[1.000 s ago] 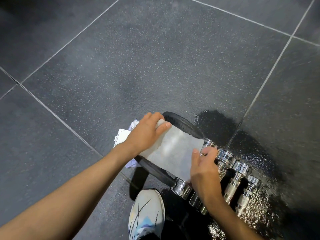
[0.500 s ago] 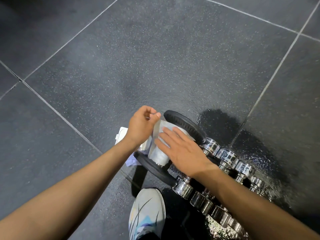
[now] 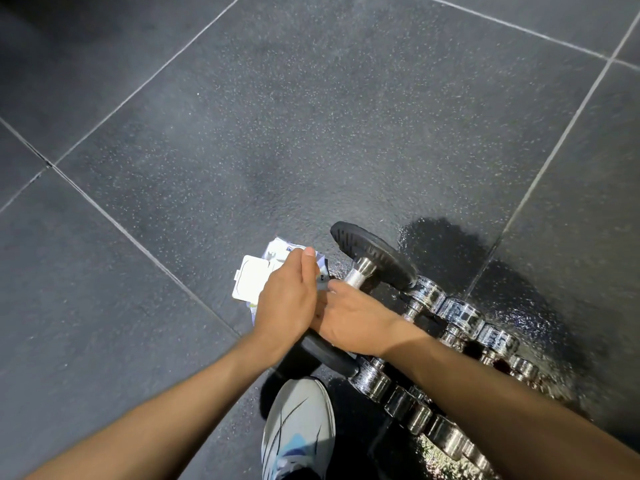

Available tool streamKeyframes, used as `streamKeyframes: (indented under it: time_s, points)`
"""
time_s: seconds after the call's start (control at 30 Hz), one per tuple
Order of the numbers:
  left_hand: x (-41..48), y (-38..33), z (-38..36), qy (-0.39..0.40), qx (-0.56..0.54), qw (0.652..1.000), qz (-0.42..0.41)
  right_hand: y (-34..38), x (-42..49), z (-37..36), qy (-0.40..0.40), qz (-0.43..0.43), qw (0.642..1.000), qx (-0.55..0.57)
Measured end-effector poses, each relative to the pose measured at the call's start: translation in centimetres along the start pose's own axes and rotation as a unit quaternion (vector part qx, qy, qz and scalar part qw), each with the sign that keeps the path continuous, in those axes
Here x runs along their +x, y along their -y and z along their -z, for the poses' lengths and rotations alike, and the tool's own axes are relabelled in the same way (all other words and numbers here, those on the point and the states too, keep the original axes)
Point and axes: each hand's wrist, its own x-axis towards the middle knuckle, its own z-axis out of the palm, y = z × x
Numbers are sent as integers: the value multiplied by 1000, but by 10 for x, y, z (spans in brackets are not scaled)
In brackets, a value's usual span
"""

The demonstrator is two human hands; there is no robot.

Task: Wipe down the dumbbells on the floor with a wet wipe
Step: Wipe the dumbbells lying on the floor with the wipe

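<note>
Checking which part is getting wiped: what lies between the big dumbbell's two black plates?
In the head view, its chrome handle, bare at the far end. The right hand covers the near end, with the left hand alongside.

Dim, even light on a dark speckled floor (image 3: pixel 311 116); glare sparkles off the chrome dumbbells (image 3: pixel 460 313) and a glossy patch (image 3: pixel 540 306) at right. Tile seams (image 3: pixel 138 244) bow with wide-angle distortion; the far left corner sinks into shadow.
</note>
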Motion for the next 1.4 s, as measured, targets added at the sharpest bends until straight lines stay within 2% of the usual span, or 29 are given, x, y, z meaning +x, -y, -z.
streamKeyframes:
  time_s: [0.1,0.2,0.33,0.4,0.43,0.53,0.6,0.67,0.77,0.87,0.93,1.03,1.13,1.23,1.33,1.4]
  points:
    - [-2,1,1,8,29,1000,-8,2,-10,-6,-42,-33,998,17]
    - [-3,2,2,16,47,999,-7,-13,-16,-5,-56,-128,990,11]
    - [-4,0,2,13,52,999,6,-18,-13,-9,-33,-213,976,-19]
    - [-3,1,1,2,45,999,19,-13,-7,-2,17,-221,975,-23]
    - [-2,2,0,-2,43,999,26,-11,-3,6,50,-202,978,-22]
    - [-1,2,0,-8,39,999,37,-7,11,17,124,-70,990,-1]
    - [1,2,-1,-9,39,998,44,-9,19,20,113,-7,993,17]
    - [2,3,0,-9,40,998,46,-9,22,11,130,17,991,13]
    - [1,3,1,-8,40,998,41,-3,10,1,43,-17,999,5]
    - [-1,4,1,-5,39,999,37,-7,-9,-7,-71,-113,991,10]
    - [-2,3,0,-7,40,999,34,-18,-14,-10,-96,-170,981,5]
    - [-1,1,2,-10,42,998,38,-23,-7,-6,-36,-221,974,-16]
    - [2,2,4,-16,40,998,46,-23,13,12,141,-191,971,-10]
    - [4,2,4,-14,30,998,56,-34,29,35,279,-132,951,1]
    - [3,1,3,-16,29,998,57,-25,37,45,325,-64,943,34]
    - [5,3,3,-20,26,998,60,-16,34,38,294,-26,954,56]
